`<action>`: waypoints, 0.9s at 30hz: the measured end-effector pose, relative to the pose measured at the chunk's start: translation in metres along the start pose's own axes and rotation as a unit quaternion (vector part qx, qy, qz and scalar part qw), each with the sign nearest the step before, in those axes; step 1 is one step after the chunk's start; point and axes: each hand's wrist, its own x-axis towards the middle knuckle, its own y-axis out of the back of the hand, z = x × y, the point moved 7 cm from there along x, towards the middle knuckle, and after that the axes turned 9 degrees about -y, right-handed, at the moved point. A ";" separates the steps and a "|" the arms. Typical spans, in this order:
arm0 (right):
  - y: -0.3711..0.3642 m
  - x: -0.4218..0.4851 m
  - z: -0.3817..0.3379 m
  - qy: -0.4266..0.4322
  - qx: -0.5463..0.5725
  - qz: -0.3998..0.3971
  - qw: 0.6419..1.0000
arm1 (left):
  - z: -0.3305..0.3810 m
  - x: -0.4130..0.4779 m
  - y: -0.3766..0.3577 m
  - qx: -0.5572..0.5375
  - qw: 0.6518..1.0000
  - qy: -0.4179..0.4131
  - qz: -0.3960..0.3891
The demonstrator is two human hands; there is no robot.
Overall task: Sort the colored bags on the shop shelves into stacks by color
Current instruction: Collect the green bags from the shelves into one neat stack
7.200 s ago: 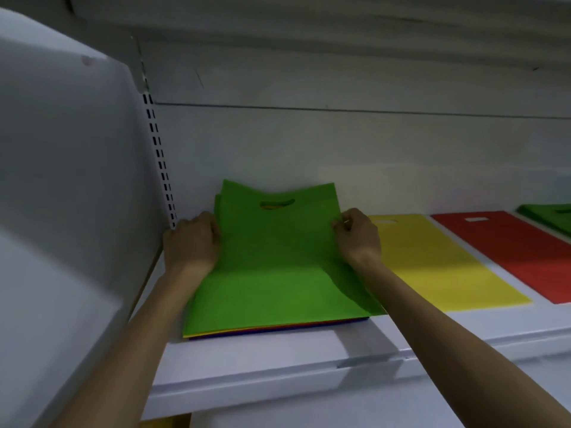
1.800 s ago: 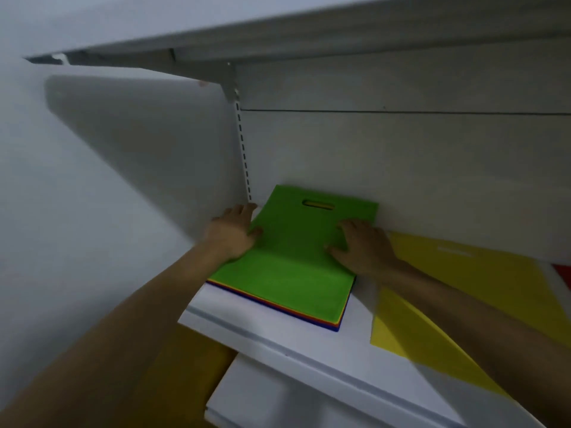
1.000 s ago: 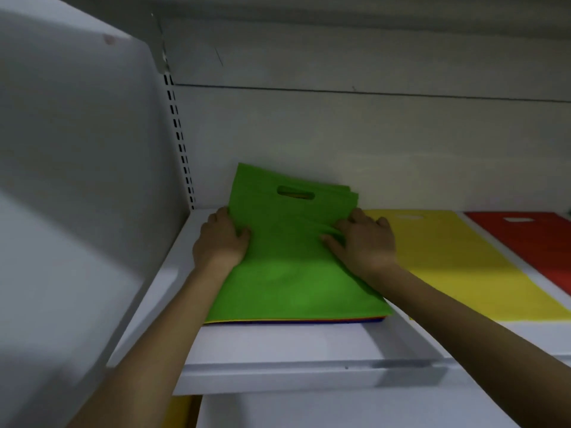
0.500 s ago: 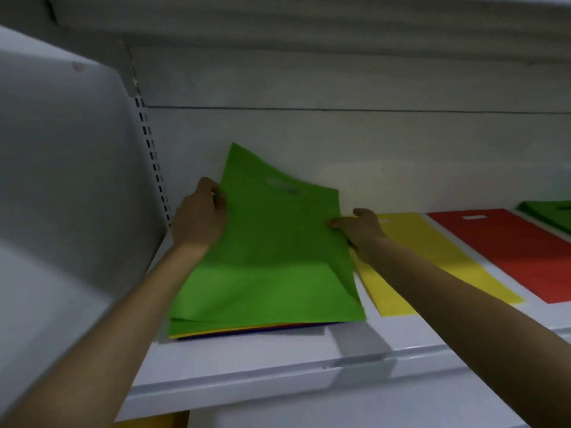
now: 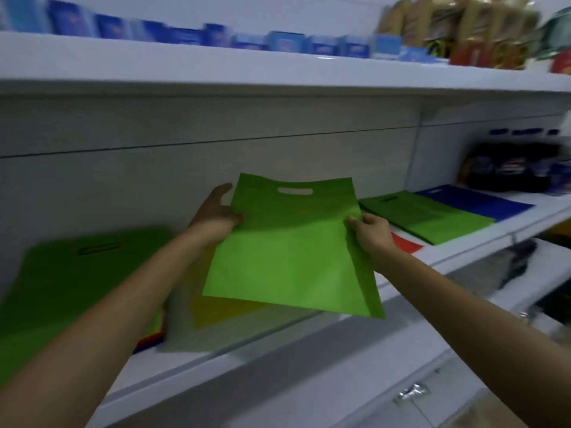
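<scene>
A green bag [image 5: 293,248] with a cut-out handle hangs in the air above the shelf [image 5: 278,341]. My left hand [image 5: 214,213] pinches its left edge and my right hand [image 5: 369,230] pinches its right edge. At the far left lies the mixed stack with a green bag on top [image 5: 71,282]. Beneath the held bag I see part of a yellow bag [image 5: 222,310] and a corner of a red bag [image 5: 404,244]. To the right lie a green stack [image 5: 429,216] and a blue bag [image 5: 475,202].
The shelf above [image 5: 278,72] carries blue packets and snack packs. Dark packets [image 5: 509,171] stand on the far right of my shelf. A lower shelf [image 5: 509,273] at the right holds blurred goods.
The top green bag has come off the mixed stack, held by both hands, and moved right over the yellow bag. The view has swung right and up.
</scene>
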 end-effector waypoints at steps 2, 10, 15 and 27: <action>0.057 0.013 0.009 -0.019 0.022 -0.003 1.000 | 0.035 0.010 -0.051 0.023 0.998 -0.055 -0.008; 0.228 0.054 0.037 -0.007 -0.070 0.078 0.994 | 0.105 0.025 -0.216 0.020 0.995 -0.058 -0.083; 0.280 0.083 0.021 0.087 -0.348 0.129 0.925 | 0.131 0.024 -0.279 0.045 0.969 -0.022 -0.243; 0.324 0.212 -0.007 0.118 -0.504 0.146 0.843 | 0.136 0.105 -0.372 0.064 0.956 -0.050 -0.283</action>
